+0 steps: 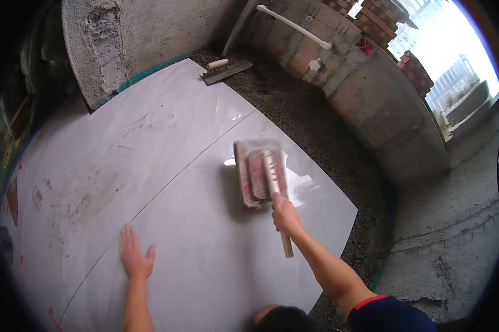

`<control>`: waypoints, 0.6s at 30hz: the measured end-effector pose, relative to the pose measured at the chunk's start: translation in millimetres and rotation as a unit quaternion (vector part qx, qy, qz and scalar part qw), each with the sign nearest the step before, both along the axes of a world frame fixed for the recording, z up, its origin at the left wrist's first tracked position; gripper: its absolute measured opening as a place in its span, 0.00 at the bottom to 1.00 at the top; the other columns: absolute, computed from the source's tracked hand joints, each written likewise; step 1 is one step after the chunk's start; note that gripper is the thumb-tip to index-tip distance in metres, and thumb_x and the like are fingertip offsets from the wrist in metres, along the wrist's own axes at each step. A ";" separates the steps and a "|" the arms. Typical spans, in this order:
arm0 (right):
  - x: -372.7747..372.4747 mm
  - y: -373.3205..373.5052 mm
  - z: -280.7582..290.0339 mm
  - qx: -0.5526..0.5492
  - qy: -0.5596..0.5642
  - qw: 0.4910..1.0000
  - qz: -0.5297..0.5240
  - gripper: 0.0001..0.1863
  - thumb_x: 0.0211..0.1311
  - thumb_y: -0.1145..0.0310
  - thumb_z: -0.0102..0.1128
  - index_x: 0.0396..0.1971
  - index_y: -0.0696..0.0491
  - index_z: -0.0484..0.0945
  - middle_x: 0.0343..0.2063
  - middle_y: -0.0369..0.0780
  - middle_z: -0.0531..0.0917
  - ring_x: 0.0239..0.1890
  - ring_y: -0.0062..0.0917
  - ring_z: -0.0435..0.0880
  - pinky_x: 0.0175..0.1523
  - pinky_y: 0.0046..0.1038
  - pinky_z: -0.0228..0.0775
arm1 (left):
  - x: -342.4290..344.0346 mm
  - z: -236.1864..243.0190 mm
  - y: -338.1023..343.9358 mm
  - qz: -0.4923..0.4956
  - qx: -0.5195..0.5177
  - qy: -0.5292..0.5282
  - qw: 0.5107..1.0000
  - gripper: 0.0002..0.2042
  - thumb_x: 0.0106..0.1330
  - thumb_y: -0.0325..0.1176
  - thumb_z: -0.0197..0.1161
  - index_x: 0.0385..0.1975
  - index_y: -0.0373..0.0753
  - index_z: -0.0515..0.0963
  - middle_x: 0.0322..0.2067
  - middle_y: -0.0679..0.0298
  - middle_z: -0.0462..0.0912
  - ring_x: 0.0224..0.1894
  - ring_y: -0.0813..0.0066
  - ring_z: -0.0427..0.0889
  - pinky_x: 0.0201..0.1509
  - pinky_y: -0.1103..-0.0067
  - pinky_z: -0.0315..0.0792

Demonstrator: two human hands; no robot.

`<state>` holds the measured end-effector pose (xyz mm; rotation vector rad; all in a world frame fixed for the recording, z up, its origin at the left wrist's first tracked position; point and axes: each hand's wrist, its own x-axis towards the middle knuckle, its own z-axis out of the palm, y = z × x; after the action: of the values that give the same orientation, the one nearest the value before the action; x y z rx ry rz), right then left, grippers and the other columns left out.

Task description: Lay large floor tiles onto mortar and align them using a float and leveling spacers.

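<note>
My right hand (286, 214) grips the pale handle of a tile beater (248, 176), which has a broad rectangular block with a worn reddish back. The beater is blurred and seems to hover over the near floor tile (205, 260), casting a shadow to its left. Whether it touches the tile is hard to tell. My left hand (136, 257) lies flat, fingers stretched out, close to the thin joint between this tile and the large marbled tile (94, 160) on the left, which carries smears of dirt.
A flat steel trowel (230, 72) with a wooden handle rests at the far tile corner. Dark loose mortar (310, 133) borders the tiles on the right. Rough walls (382, 122) stand beyond, with a white pipe (294, 26), stacked bricks (379, 25) and a bright window opening (443, 55).
</note>
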<state>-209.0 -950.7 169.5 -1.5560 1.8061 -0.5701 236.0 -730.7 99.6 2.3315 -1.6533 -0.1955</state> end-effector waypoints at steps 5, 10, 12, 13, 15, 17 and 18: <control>5.5 -80.8 52.6 0.180 -0.101 0.978 -0.027 0.33 0.81 0.38 0.42 0.27 0.54 0.71 0.15 0.36 0.72 0.12 0.26 0.72 0.18 0.35 0.69 | 5.3 -2.5 6.4 0.008 0.015 -0.002 1.000 0.46 0.65 0.48 0.68 0.79 0.32 0.54 0.80 0.49 0.54 0.82 0.51 0.50 0.85 0.60 0.46; -11.8 -30.6 21.2 0.049 -0.039 0.998 -0.016 0.31 0.82 0.39 0.39 0.30 0.52 0.71 0.16 0.36 0.73 0.12 0.26 0.72 0.16 0.35 0.67 | -0.6 4.2 -3.2 0.003 0.020 -0.011 1.000 0.45 0.66 0.47 0.67 0.79 0.32 0.54 0.80 0.49 0.55 0.82 0.49 0.51 0.84 0.59 0.46; 3.8 -11.8 -7.5 0.208 -0.011 0.978 -0.029 0.31 0.82 0.39 0.40 0.32 0.53 0.71 0.17 0.37 0.73 0.14 0.29 0.74 0.20 0.38 0.71 | -2.2 2.5 -0.1 0.009 0.029 -0.009 0.999 0.45 0.66 0.46 0.67 0.79 0.33 0.55 0.80 0.49 0.55 0.82 0.48 0.51 0.84 0.59 0.46; 3.9 -4.2 -15.0 0.235 -0.042 0.971 0.003 0.32 0.82 0.39 0.40 0.31 0.55 0.74 0.18 0.39 0.76 0.16 0.30 0.77 0.23 0.39 0.74 | 3.4 1.4 1.7 0.019 0.038 -0.013 0.999 0.44 0.66 0.45 0.67 0.79 0.33 0.55 0.80 0.49 0.55 0.82 0.48 0.52 0.84 0.59 0.46; -16.3 -13.3 -13.8 0.266 -0.069 0.961 0.037 0.34 0.82 0.40 0.40 0.31 0.56 0.77 0.18 0.40 0.78 0.18 0.30 0.79 0.27 0.40 0.76 | 4.7 0.5 3.4 0.024 0.035 -0.014 0.999 0.45 0.64 0.44 0.69 0.78 0.33 0.56 0.79 0.48 0.56 0.82 0.48 0.52 0.84 0.58 0.47; -39.5 -62.8 -1.9 0.191 0.180 0.903 0.340 0.36 0.81 0.40 0.42 0.28 0.58 0.84 0.22 0.45 0.85 0.23 0.32 0.85 0.36 0.43 0.79 | 3.0 -0.2 1.5 0.027 0.029 -0.012 0.999 0.45 0.62 0.42 0.71 0.78 0.34 0.57 0.79 0.47 0.56 0.81 0.47 0.53 0.84 0.57 0.48; -49.4 -106.0 -18.0 0.112 0.246 0.937 0.221 0.37 0.82 0.43 0.41 0.24 0.58 0.86 0.25 0.48 0.89 0.28 0.43 0.89 0.44 0.47 0.79 | 0.4 0.1 -3.1 0.020 0.023 -0.013 0.999 0.45 0.62 0.42 0.71 0.78 0.34 0.58 0.79 0.47 0.57 0.81 0.47 0.53 0.84 0.57 0.48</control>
<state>-258.4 -1056.7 151.5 -1.9717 1.6930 0.2540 236.4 -733.8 99.7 2.4089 -1.6279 -0.1966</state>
